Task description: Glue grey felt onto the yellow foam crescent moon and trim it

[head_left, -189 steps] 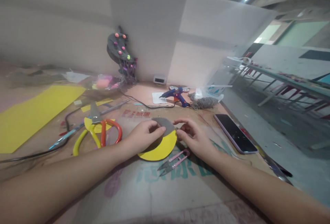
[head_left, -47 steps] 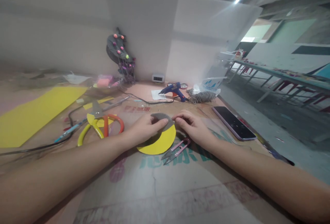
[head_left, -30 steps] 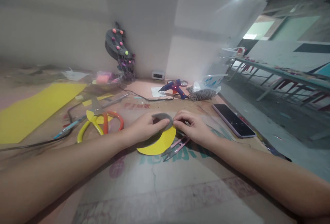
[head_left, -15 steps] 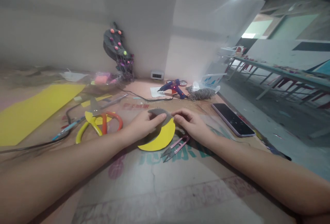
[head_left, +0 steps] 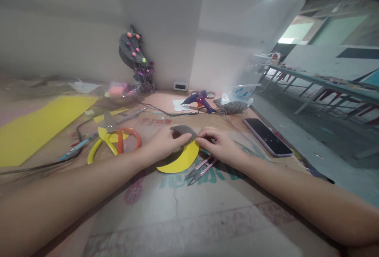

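Both of my hands are on a yellow foam disc [head_left: 181,160] lying flat on the surface [head_left: 207,209], with a grey felt piece [head_left: 184,131] over its far edge. My left hand [head_left: 164,147] lies half-curled over the disc's left side, fingertips bearing down on the grey; I cannot tell whether the thumb is tucked under. My right hand [head_left: 221,147] is closed in a pinch where grey meets yellow. This hold appears meant to keep the two layers flat and aligned. Thread snips [head_left: 201,167] lie just beside the disc and scissors [head_left: 116,145] lie to the left, both within reach. A glue gun [head_left: 197,100] rests on paper further back. A clear bag [head_left: 118,91] holds pink pieces; the contents of a white bag [head_left: 240,92] are indistinct.
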A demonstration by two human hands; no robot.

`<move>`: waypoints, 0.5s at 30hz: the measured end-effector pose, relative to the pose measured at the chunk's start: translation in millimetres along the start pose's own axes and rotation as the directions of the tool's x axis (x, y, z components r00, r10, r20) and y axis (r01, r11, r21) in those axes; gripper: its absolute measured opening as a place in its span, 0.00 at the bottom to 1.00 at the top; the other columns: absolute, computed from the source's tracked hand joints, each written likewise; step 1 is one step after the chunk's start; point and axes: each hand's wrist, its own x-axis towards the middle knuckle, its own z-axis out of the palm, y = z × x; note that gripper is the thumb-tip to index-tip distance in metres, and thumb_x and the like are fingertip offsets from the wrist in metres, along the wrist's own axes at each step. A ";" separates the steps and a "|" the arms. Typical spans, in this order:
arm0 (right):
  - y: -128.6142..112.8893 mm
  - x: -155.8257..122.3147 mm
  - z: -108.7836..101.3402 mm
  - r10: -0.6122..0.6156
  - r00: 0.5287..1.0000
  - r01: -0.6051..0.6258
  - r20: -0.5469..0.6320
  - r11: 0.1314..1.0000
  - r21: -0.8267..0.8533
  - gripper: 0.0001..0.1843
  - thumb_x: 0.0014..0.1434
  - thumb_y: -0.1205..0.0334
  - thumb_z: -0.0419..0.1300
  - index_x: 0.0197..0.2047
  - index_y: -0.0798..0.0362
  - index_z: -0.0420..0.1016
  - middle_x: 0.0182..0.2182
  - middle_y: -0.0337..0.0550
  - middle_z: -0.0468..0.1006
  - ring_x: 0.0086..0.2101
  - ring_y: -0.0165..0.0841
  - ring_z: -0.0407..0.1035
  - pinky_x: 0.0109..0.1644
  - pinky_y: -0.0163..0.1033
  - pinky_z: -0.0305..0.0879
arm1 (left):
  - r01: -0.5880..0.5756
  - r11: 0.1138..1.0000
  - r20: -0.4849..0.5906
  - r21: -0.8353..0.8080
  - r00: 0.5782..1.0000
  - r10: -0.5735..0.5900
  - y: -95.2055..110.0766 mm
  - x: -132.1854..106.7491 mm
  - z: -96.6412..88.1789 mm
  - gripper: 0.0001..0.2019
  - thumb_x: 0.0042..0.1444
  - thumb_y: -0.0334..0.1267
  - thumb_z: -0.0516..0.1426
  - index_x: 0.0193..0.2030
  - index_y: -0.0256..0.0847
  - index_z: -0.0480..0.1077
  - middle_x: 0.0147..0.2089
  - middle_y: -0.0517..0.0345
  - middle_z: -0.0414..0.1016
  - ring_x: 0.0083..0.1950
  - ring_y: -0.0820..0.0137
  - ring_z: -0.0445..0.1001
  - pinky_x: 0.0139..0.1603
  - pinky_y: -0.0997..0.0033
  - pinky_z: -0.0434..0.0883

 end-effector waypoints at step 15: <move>-2.7 -0.3 -1.1 0.086 0.996 -0.085 -0.016 0.996 0.032 0.07 0.59 0.60 0.58 0.32 0.53 0.74 0.30 0.40 0.75 0.33 0.31 0.68 0.39 0.37 0.63 | 0.024 0.999 0.010 0.025 1.000 -0.024 -6.2 3.6 -0.6 0.16 0.55 0.48 0.55 0.36 0.35 0.73 0.31 0.56 0.75 0.32 0.68 0.70 0.30 0.72 0.64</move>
